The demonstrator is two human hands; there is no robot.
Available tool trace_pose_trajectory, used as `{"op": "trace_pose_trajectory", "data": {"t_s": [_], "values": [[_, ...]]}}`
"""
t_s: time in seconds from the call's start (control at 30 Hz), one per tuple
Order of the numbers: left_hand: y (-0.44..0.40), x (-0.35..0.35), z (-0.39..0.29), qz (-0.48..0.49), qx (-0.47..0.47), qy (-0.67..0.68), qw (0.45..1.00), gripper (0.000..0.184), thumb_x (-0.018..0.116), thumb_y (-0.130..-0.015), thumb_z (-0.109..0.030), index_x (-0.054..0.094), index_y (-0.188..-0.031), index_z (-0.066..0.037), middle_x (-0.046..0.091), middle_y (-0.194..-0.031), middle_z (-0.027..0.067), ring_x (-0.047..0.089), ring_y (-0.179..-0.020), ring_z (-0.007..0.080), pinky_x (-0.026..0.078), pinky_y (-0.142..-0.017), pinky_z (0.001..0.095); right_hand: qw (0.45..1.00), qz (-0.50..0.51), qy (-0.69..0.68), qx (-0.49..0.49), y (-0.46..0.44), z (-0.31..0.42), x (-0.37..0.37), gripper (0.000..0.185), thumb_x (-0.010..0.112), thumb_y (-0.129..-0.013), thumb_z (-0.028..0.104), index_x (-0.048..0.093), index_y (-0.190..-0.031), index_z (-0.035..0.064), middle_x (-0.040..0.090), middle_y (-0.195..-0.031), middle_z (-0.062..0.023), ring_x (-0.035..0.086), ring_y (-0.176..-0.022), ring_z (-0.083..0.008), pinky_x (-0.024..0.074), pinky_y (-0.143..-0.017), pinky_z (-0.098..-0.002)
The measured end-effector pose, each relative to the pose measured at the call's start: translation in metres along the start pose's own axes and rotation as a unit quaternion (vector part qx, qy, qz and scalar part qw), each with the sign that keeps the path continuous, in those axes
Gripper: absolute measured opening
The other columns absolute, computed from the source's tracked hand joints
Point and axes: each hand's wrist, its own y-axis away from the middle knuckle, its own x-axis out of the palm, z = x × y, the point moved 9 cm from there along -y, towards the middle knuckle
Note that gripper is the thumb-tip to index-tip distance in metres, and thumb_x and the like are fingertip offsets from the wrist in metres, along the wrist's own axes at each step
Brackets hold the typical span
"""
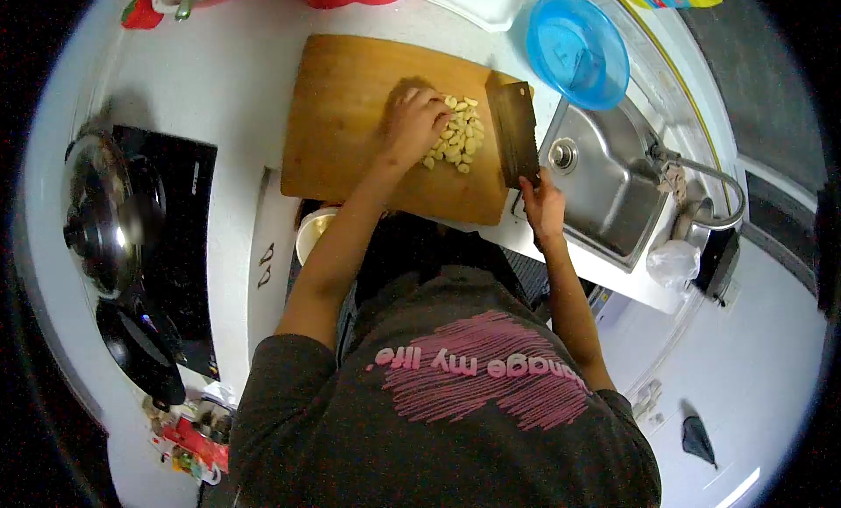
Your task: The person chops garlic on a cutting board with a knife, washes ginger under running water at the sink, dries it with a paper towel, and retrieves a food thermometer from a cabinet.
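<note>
White desk (241, 70) held the wooden board (337, 114), cloves (455, 145) heaped right of its middle. The left hand (415, 128) touched them, its grip unclear; the right hand (545, 208) was clamped on the cleaver (517, 133) near the board's sink-side edge. Cloves seemed light, firm, perhaps slippery, best pinched; room opened leftward.

The only view rides on my own head, looking forward and steeply down past my chest to the wooden board (350, 96) at upper centre, about arm's reach off. My shirt (491, 377) fills the lower middle. The wide lens bends the edges, darkening the corners; no second view shares this scene.
</note>
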Motion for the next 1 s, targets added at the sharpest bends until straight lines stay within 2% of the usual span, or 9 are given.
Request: {"op": "trace_pose_trajectory", "data": {"t_s": [0.07, 0.2, 0.37, 0.4, 0.5, 0.6, 0.7, 0.8, 1.0], "values": [[-0.006, -0.004, 0.001, -0.012, -0.001, 0.029, 1.0, 0.011, 0.067, -0.077, -0.016, 0.066, -0.083, -0.007, 0.061, -0.095, 0.0072, 0.055, -0.093, 0.0247, 0.044, -0.082, 0.035, 1.0, -0.008, -0.004, 0.029, 0.006, -0.004, 0.003, 0.023, 0.06, -0.085, 0.021, 0.053, -0.101, 0.0055, 0.062, -0.073, -0.0212, 0.06, -0.067, -0.0403, 0.0464, -0.056, -0.0446], [-0.019, -0.014, -0.006, -0.018, -0.072, 0.254, 0.964, 0.006, 0.065, -0.081, -0.007, 0.063, -0.085, -0.003, 0.064, -0.093, 0.0089, 0.062, -0.086, 0.0201, 0.049, -0.077, 0.0306, 0.997, -0.066, -0.027, 0.005, 0.022, -0.005, 0.004, 0.024, 0.061, -0.085, 0.023, 0.054, -0.1, 0.0053, 0.062, -0.072, -0.0213, 0.06, -0.066, -0.0392, 0.0461, -0.056, -0.0436], [-0.047, -0.048, -0.069, 0.056, -0.121, 0.501, 0.855, 0.008, 0.057, -0.086, 0.0, 0.056, -0.094, 0.001, 0.063, -0.093, 0.0103, 0.061, -0.089, 0.0172, 0.051, -0.078, 0.0293, 0.994, -0.062, -0.062, 0.059, 0.033, 0.005, 0.002, 0.024, 0.061, -0.085, 0.023, 0.054, -0.099, 0.0053, 0.061, -0.071, -0.0218, 0.061, -0.066, -0.0382, 0.046, -0.056, -0.0436], [-0.054, -0.055, -0.083, 0.052, -0.076, 0.545, 0.833, 0.01, 0.056, -0.086, 0.001, 0.054, -0.096, 0.001, 0.062, -0.093, 0.0123, 0.062, -0.089, 0.0199, 0.053, -0.076, 0.0315, 0.995, -0.051, -0.045, 0.073, 0.034, 0.01, -0.001, 0.023, 0.061, -0.085, 0.022, 0.054, -0.099, 0.0052, 0.06, -0.068, -0.0207, 0.06, -0.063, -0.0376, 0.0453, -0.056, -0.043], [-0.063, -0.057, -0.098, 0.068, -0.106, 0.606, 0.785, 0.008, 0.053, -0.088, 0.001, 0.053, -0.096, 0.002, 0.061, -0.094, 0.0115, 0.062, -0.087, 0.0199, 0.054, -0.075, 0.0318, 0.989, -0.142, -0.031, -0.028, 0.034, 0.019, -0.004, 0.025, 0.06, -0.086, 0.023, 0.053, -0.099, 0.0038, 0.056, -0.052, -0.0106, 0.057, -0.043, -0.0225, 0.0432, -0.045, -0.0343], [-0.053, -0.021, -0.064, 0.019, -0.279, 0.658, 0.699, 0.011, 0.051, -0.089, 0.001, 0.053, -0.099, 0.001, 0.061, -0.093, 0.0111, 0.062, -0.085, 0.0207, 0.054, -0.076, 0.0325, 0.989, -0.061, -0.093, 0.094, 0.03, 0.011, 0.005, 0.023, 0.06, -0.085, 0.021, 0.053, -0.1, 0.0051, 0.059, -0.068, -0.0203, 0.058, -0.062, -0.0377, 0.0448, -0.057, -0.0428], [-0.032, -0.005, -0.022, -0.057, -0.212, 0.521, 0.825, 0.01, 0.051, -0.087, 0.004, 0.054, -0.097, 0.003, 0.06, -0.092, 0.0115, 0.063, -0.085, 0.0204, 0.056, -0.077, 0.0324, 0.992, -0.065, -0.087, 0.069, 0.024, 0.018, 0.003, 0.023, 0.06, -0.085, 0.021, 0.053, -0.101, 0.0051, 0.06, -0.07, -0.0207, 0.06, -0.065, -0.0381, 0.0451, -0.057, -0.0431], [-0.007, -0.015, -0.02, -0.016, -0.124, 0.294, 0.948, 0.014, 0.049, -0.086, 0.006, 0.057, -0.096, 0.001, 0.059, -0.093, 0.0112, 0.061, -0.084, 0.0212, 0.051, -0.072, 0.0301, 0.992, -0.081, -0.08, 0.059, 0.021, 0.007, 0.008, 0.026, 0.06, -0.085, 0.024, 0.052, -0.101, 0.0051, 0.06, -0.067, -0.0197, 0.059, -0.063, -0.0391, 0.045, -0.056, -0.044], [0.044, -0.018, -0.015, 0.037, -0.065, 0.143, 0.987, 0.018, 0.059, -0.08, -0.006, 0.061, -0.098, -0.006, 0.056, -0.096, 0.0117, 0.055, -0.089, 0.0289, 0.046, -0.078, 0.0353, 0.992, -0.064, -0.077, 0.076, 0.018, -0.014, 0.013, 0.028, 0.06, -0.085, 0.028, 0.053, -0.102, 0.008, 0.061, -0.066, -0.0178, 0.06, -0.061, -0.0379, 0.0457, -0.056, -0.045]]}}
